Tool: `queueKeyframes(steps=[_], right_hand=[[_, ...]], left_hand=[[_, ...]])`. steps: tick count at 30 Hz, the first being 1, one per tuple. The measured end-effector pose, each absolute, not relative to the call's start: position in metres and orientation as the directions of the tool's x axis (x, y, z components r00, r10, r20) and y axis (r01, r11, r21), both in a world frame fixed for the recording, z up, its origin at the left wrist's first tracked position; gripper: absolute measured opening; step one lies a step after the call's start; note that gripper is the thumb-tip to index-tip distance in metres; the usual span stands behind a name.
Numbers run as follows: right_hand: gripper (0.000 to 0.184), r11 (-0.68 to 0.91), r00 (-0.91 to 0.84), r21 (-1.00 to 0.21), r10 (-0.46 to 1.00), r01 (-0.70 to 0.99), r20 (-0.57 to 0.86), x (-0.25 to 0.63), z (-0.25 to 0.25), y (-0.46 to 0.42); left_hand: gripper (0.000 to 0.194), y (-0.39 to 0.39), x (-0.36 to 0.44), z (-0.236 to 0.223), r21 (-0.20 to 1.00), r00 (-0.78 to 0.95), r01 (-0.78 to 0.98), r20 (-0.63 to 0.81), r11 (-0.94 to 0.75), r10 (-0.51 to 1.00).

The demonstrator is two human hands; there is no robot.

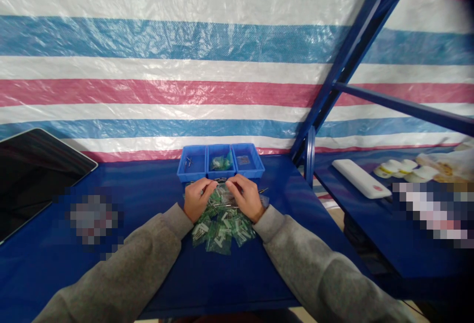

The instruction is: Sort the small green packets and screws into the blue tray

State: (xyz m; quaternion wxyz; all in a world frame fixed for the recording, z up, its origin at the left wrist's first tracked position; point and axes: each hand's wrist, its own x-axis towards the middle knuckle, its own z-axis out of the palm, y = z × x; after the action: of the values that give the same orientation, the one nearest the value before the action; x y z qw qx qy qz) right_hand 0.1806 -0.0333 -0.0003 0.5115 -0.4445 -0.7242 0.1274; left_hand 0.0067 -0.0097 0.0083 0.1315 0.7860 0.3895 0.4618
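My left hand [197,198] and my right hand [246,197] are held close together in front of the blue bins. Thumb and fingers are closed on each, pinching what looks like the edge of a small clear plastic bag [221,187] stretched between them. Its contents are hard to make out. Beneath and in front of both hands lies a pile of small green-tinted plastic bags [219,240], with white pieces and metal pins showing through. Just beyond my fingertips stands a blue three-compartment bin [180,171]; some of the pile is hidden by my hands.
Metal pins [188,161] lie in the left compartment, green bags [221,163] in the middle one, small pieces [243,160] in the right. A dark-screened tablet [40,175] is at left. Past a blue metal frame [342,66], a second table holds a white box [361,179] and white rolls [403,167].
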Motion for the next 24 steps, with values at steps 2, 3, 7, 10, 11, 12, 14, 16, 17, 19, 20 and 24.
queueKeyframes(steps=[2,3,7,10,11,12,14,16,17,19,20,24], right_hand=[[0.024,0.59,-0.113,-0.632,0.769,0.503,0.629,0.18,0.001,-0.035],[0.025,0.598,-0.13,-0.626,0.767,0.5,0.629,0.18,0.001,-0.035],[0.029,0.607,-0.16,-0.614,0.765,0.504,0.624,0.179,0.001,-0.035],[0.031,0.6,-0.153,-0.622,0.771,0.503,0.618,0.179,0.001,-0.035],[0.032,0.597,-0.151,-0.628,0.774,0.5,0.615,0.179,0.001,-0.036],[0.032,0.593,-0.146,-0.635,0.778,0.495,0.611,0.18,0.001,-0.036],[0.033,0.582,-0.125,-0.655,0.786,0.482,0.606,0.18,0.0,-0.036],[0.032,0.572,-0.097,-0.67,0.79,0.474,0.606,0.181,0.0,-0.036],[0.032,0.57,-0.085,-0.671,0.789,0.475,0.609,0.181,0.0,-0.036],[0.033,0.567,-0.075,-0.665,0.785,0.487,0.614,0.182,0.0,-0.035],[0.033,0.564,-0.076,-0.661,0.786,0.495,0.614,0.183,-0.001,-0.035],[0.034,0.543,-0.065,-0.653,0.793,0.528,0.606,0.183,-0.002,-0.034]], left_hand=[[0.033,-0.01,0.006,0.01,0.568,0.262,0.508,0.615,-0.648,0.744],[0.035,-0.011,0.006,0.01,0.574,0.257,0.51,0.61,-0.641,0.75],[0.034,-0.011,0.006,0.012,0.618,0.257,0.475,0.584,-0.626,0.77],[0.032,-0.013,0.007,0.012,0.64,0.261,0.445,0.577,-0.627,0.774],[0.032,-0.013,0.007,0.011,0.644,0.258,0.439,0.579,-0.627,0.774],[0.031,-0.014,0.008,0.011,0.646,0.25,0.436,0.582,-0.626,0.774],[0.028,-0.013,0.007,0.01,0.65,0.2,0.447,0.597,-0.615,0.777],[0.025,-0.009,0.006,0.011,0.653,0.099,0.474,0.627,-0.591,0.773],[0.024,-0.005,0.004,0.014,0.653,0.035,0.49,0.646,-0.577,0.762],[0.025,0.005,0.0,0.021,0.651,-0.061,0.522,0.673,-0.551,0.737],[0.025,0.011,-0.002,0.025,0.648,-0.102,0.538,0.685,-0.54,0.721],[0.024,0.032,-0.015,0.041,0.54,-0.098,0.698,0.723,-0.47,0.684]])
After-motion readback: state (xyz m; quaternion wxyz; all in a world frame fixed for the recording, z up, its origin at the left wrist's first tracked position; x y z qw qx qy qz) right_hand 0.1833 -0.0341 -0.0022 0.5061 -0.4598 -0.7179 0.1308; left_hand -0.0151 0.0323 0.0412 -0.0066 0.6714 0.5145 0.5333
